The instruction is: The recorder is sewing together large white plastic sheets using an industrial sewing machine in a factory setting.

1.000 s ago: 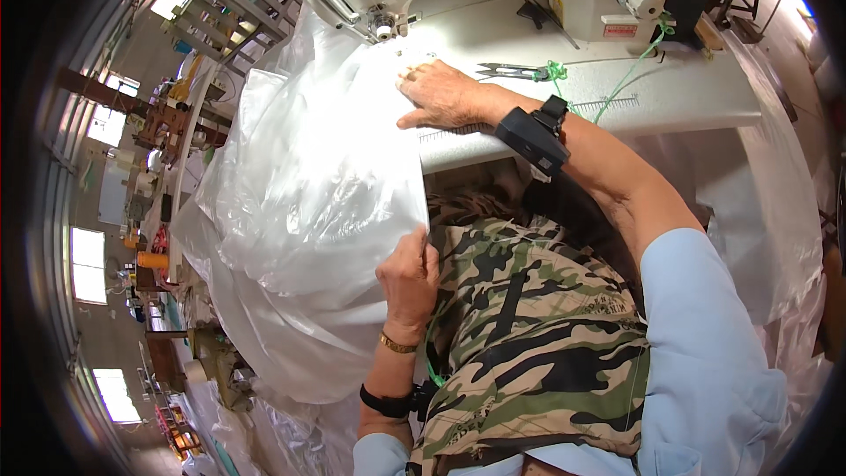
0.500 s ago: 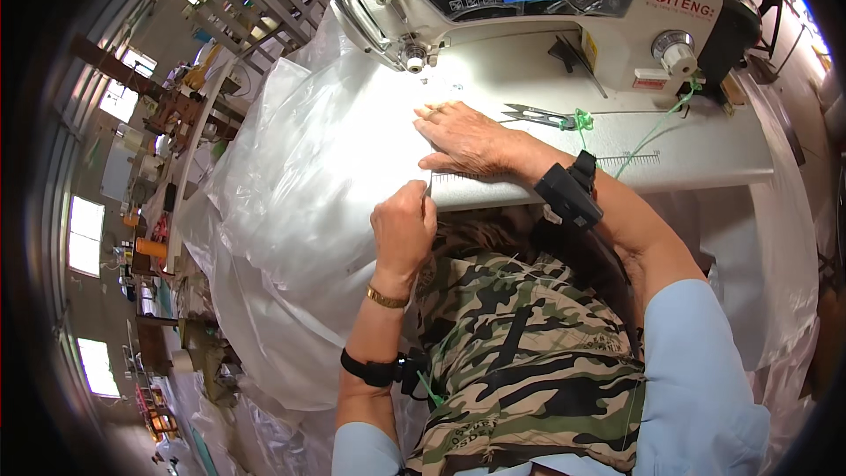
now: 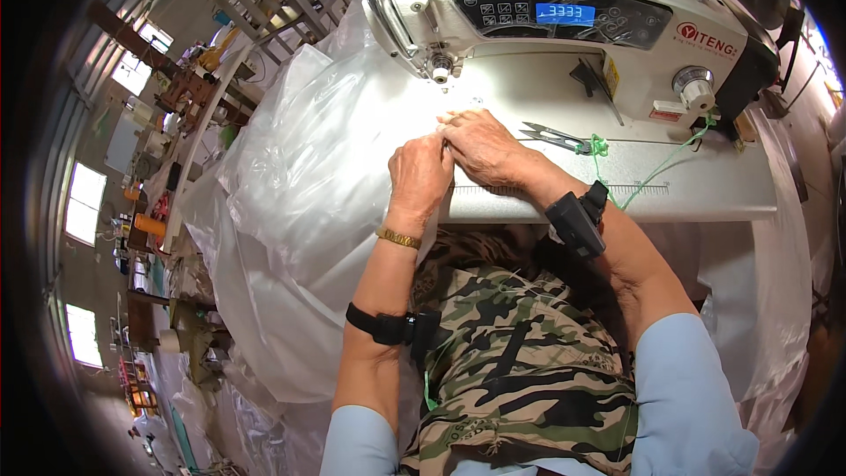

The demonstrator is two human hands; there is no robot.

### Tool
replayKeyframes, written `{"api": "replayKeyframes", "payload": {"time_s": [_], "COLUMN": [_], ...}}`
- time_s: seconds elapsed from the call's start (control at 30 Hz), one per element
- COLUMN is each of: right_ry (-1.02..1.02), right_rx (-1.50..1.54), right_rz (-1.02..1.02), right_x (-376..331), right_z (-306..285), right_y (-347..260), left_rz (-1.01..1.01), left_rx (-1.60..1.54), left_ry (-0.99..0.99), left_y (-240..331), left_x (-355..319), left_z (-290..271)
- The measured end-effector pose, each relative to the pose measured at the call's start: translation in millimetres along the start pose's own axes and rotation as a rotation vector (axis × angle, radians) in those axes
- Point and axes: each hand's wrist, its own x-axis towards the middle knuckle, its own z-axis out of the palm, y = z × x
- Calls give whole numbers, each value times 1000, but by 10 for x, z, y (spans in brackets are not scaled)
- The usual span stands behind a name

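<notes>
A large sheet of translucent white plastic (image 3: 300,159) spreads over the left of the sewing table and hangs down beside my lap. My left hand (image 3: 421,174) is closed on its near edge, knuckles up. Touching it, my right hand (image 3: 485,148) has its fingers bent together at the same edge, though glare washes out the plastic between them. Just beyond both hands is the needle area of a white sewing machine (image 3: 441,70), brightly lit. A pair of thread snips (image 3: 557,137) with green cord lies right of my right hand.
The table's front edge (image 3: 608,210) carries a ruler scale. A black tool (image 3: 583,79) rests beneath the machine arm. Green cord (image 3: 661,167) runs from the snips to the machine's right end. A cluttered workbench (image 3: 189,141) and a grey metal rack (image 3: 291,0) stand at the left.
My left hand has moved forward and met my right hand. The right hand's fingers, flatter before, have drawn together at the sheet's edge. The whole view has shifted slightly.
</notes>
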Motion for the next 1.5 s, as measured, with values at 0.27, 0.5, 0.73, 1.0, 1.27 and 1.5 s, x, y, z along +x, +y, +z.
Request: {"api": "replayKeyframes", "payload": {"time_s": [0.27,0.5,0.73,1.0,1.27,1.5], "right_ry": [74,245,382,403,257,342], "right_rx": [-94,-64,-506,-571,-704,-369], "right_rz": [-7,96,407,478,269,57], "right_x": [21,-99,-657,-981,-931,-674], "right_z": [12,-137,-411,-585,-598,-441], "right_y": [-29,-56,-17,-20,48,3], "left_rz": [73,55,58,30,-144,-272], "left_rx": [94,108,98,178,54,-15], "left_ry": [59,120,155,76,196,221], "left_y": [-49,-225,-363,-489,-584,-586], "left_x": [-49,169,426,667,568,419], "left_z": [119,230,382,501,444,331]}}
